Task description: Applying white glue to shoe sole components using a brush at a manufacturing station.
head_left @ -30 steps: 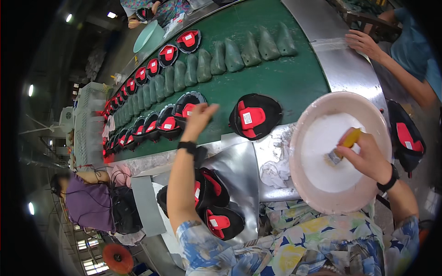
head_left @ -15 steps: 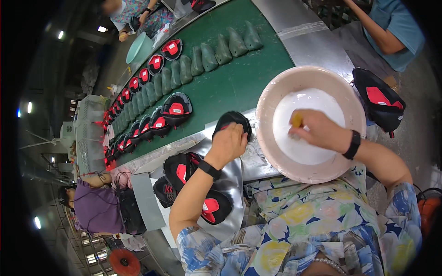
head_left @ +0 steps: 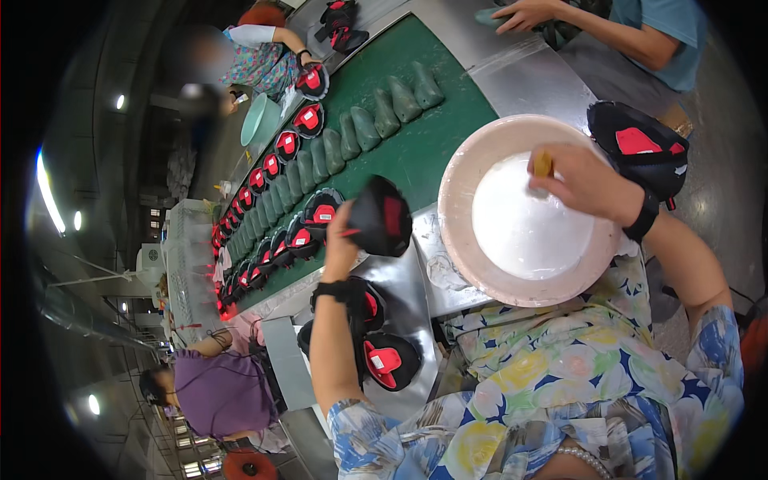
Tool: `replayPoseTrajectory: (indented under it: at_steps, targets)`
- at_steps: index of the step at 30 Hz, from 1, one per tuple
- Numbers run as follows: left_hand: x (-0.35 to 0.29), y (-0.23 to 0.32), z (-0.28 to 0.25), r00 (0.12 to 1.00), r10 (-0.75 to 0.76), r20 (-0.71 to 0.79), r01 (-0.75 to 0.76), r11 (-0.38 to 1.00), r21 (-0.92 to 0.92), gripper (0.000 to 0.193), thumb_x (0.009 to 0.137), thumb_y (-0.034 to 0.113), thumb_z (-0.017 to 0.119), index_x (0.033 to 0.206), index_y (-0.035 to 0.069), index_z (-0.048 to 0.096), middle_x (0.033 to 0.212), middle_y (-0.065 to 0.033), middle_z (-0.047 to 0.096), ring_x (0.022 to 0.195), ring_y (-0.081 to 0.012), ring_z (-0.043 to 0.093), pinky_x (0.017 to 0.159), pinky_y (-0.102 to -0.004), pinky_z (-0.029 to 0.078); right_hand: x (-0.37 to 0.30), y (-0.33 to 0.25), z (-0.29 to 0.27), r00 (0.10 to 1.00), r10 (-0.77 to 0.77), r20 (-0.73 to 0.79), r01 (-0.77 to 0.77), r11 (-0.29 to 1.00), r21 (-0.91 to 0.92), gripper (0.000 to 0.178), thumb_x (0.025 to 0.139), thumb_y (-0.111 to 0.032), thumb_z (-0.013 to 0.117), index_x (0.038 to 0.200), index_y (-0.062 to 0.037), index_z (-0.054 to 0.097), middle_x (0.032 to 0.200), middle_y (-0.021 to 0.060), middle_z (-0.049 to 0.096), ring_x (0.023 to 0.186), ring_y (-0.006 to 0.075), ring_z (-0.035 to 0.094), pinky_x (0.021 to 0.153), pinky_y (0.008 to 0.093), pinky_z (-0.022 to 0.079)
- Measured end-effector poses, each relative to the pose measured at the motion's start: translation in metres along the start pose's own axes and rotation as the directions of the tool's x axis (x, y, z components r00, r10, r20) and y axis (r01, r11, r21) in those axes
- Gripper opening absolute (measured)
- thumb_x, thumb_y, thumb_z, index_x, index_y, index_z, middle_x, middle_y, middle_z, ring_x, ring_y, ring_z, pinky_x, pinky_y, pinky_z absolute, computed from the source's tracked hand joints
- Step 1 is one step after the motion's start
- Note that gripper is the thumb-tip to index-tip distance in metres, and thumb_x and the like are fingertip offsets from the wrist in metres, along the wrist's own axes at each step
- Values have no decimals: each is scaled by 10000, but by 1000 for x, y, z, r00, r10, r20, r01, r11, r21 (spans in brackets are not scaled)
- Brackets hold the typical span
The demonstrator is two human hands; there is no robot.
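Held: 1 blk upper, 1 brush

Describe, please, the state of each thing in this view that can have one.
Left hand: closed on black shoe upper
Black shoe upper: held up, slightly blurred
Right hand: gripping yellow-handled brush
Yellow-handled brush: over the basin; contact with liquid unclear
Pink basin: partly filled with white liquid
Green lasts: lined up
Red-and-black uppers: in rows beside lasts
White cloth: crumpled
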State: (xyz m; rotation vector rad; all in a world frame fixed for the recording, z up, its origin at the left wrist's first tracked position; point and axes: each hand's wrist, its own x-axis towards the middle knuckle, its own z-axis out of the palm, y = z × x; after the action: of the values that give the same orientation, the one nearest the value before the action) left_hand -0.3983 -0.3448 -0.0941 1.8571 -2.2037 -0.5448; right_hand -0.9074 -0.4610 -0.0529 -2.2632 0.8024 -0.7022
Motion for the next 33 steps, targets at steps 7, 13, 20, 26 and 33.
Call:
replayPoseTrajectory:
  at_steps: [7,13,20,26,33]
  targets:
    - [14,136,-17,970,-243,8,116,434,-893,627,1036,455,484,1528,91,348,1417,-118,554,1278,-283,571,1041,-467,511,46,-31,-17,944,-69,-323,181,926,331,192,906,-183,716,961,-23,626,834,115,671,748,243,661,702,333,508]
    - [23,181,35,924,-340,-176,-114,193,-975,548,981,331,603,1437,59,467,1375,-139,584,1233,-276,599,999,-414,531,34,-39,-2,886,15,-464,101,969,224,293,883,-242,725,898,16,588,764,184,626,694,380,616,654,422,488]
    - [29,205,62,673,-135,-728,-148,939,-311,534,906,191,706,1373,14,517,1340,-158,592,1219,-276,589,1016,-418,492,3,-56,23,863,408,-296,-189,806,561,369,878,-281,737,864,75,641,689,160,677,615,220,674,574,344,514]
    - [47,226,34,460,355,-814,-230,933,278,500,853,144,747,1295,-18,579,1238,-154,646,1095,-281,644,977,-387,493,-10,-64,28,901,424,-96,-206,612,763,350,918,-282,720,959,57,644,793,104,703,665,136,671,600,278,527]
    - [1,165,24,977,-15,214,199,-311,-929,420,1018,333,550,1343,67,545,1200,-118,678,1016,-266,698,799,-382,615,-6,-54,-3,939,-5,-343,173,870,461,169,923,-160,710,966,-17,631,844,83,693,772,165,675,726,294,514]
